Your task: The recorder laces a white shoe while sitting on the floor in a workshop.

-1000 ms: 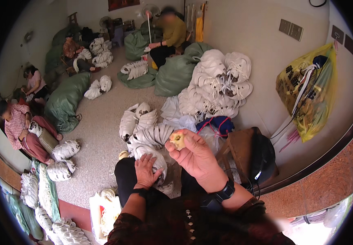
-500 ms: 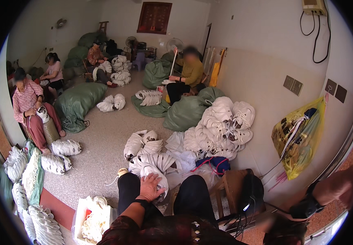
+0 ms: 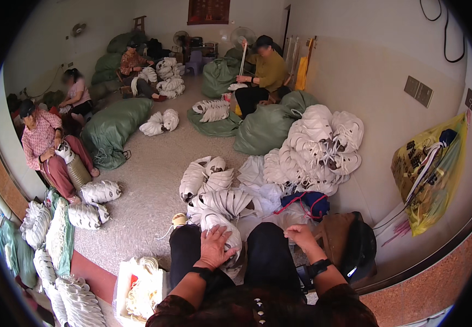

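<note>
Between my knees is a white shoe upper (image 3: 226, 224), pale and rounded, its lower part covered by my hand. My left hand (image 3: 214, 249) lies over it with the fingers spread, touching its surface. Above my right knee, apart from the upper, my right hand (image 3: 301, 237) is closed with thumb and fingertips together. Whatever may be in that pinch is too small to make out. Just beyond the upper lies a row of nested white shoe uppers (image 3: 230, 203) on the floor.
A box of cream laces (image 3: 120, 297) stands left of my legs. At my right are a wooden stool (image 3: 334, 231) and a yellow bag (image 3: 437, 185) on the wall. A heap of white shoes (image 3: 317, 147) and green sacks (image 3: 266, 128) lie ahead. Several people work farther off.
My right hand has come in from the far right to above my right knee. My left hand stays on the shoe upper. The whole view has shifted slightly.
</note>
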A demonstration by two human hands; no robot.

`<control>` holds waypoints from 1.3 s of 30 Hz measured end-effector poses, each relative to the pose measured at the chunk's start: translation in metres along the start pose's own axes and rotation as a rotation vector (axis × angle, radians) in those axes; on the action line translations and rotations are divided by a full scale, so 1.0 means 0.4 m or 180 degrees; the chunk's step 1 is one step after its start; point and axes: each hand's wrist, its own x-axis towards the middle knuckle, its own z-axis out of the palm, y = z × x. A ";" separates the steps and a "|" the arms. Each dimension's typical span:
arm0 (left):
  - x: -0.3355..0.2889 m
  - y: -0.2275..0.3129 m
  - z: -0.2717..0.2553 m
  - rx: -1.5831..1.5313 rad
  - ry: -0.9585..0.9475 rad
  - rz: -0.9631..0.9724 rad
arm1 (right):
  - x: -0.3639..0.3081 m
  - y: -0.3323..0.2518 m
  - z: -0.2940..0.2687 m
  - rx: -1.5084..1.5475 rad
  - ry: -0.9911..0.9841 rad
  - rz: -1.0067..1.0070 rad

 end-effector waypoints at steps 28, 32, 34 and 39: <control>0.029 0.010 -0.006 -0.0026 -0.0154 0.0128 | -0.290 0.317 -0.033 -0.1837 -0.2212 0.3323; 0.020 0.003 -0.016 -0.0030 -0.0175 0.0133 | -0.297 0.453 -0.054 -0.2058 -0.3102 0.2300; 0.029 0.006 -0.017 -0.0099 -0.0202 0.0104 | -0.289 0.527 -0.091 -0.2054 -0.3806 0.2400; 0.023 0.000 -0.007 -0.0332 0.0036 -0.0185 | -0.103 0.338 -0.025 -0.1920 -0.1433 0.0802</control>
